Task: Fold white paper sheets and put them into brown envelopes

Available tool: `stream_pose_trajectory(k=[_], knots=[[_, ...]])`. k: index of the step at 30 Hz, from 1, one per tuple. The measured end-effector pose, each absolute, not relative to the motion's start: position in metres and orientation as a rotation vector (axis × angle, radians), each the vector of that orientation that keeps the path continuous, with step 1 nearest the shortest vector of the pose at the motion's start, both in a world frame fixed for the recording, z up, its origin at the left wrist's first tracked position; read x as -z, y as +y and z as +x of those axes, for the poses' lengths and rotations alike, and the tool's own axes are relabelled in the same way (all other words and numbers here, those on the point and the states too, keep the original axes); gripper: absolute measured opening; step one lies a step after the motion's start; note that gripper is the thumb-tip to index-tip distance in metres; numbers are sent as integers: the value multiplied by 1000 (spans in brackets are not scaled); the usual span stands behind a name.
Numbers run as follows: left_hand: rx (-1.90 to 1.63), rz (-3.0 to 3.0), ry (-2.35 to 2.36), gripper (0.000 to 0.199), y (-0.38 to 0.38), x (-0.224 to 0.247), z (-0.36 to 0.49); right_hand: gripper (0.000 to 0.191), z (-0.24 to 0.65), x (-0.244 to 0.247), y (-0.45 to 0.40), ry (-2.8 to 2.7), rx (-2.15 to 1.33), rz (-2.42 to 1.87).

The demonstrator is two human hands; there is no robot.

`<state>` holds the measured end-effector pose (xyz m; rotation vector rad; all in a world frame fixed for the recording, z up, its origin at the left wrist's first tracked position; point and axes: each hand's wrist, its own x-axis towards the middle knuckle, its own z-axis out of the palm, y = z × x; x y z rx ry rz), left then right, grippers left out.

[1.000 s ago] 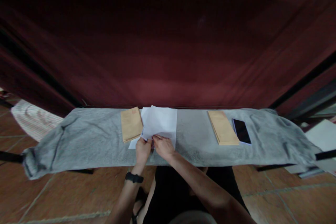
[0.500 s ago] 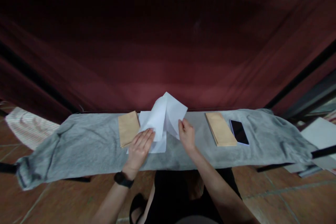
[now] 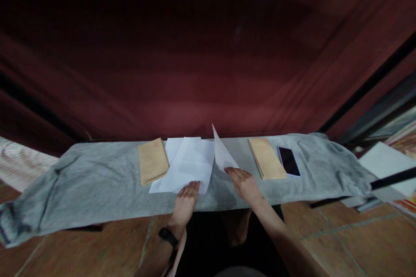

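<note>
White sheets of paper [image 3: 190, 164] lie overlapping on the grey cloth in front of me. My left hand [image 3: 186, 201] rests flat on their near edge, fingers stretched out together. To the right, a folded-up part of a sheet [image 3: 223, 153] stands raised, its far corner pointing up. My right hand [image 3: 244, 184] grips this raised part at its near right edge; the thumb is hidden. A stack of brown paper envelopes [image 3: 152, 162] lies left of the sheets, touching them. More brown envelopes [image 3: 266, 159] lie to the right, beyond my right hand.
A phone [image 3: 289, 161] lies beside the right-hand envelopes. The grey cloth [image 3: 97, 177] covers a long narrow bench against a dark red panel [image 3: 195, 73]. Striped fabric [image 3: 22, 162] is at the far left. White boards or papers [image 3: 386, 166] stand at the far right.
My left hand has slid toward me and to the right, onto the sheets' near edge. My right hand has brought the lifted paper lower and to the right, and the sheets on the left lie flatter.
</note>
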<state>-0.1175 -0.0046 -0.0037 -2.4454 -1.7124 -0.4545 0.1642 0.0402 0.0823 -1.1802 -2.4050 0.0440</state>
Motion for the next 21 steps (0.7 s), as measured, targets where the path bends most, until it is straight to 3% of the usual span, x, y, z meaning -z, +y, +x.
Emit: stream_pose_trajectory(k=[7,16,21], knots=[[319,-2266,-1837,39,8,-27,-112,39,139,-65,8,-2651,-210,-1040],[498,-1815,-1873,36,12,-99,-202,33,86,-42,15,-2677,-281,-1079],[449,-1876,-1704,38,-2,-124,-186,31,22,-32,28,-2735,-251,-838]])
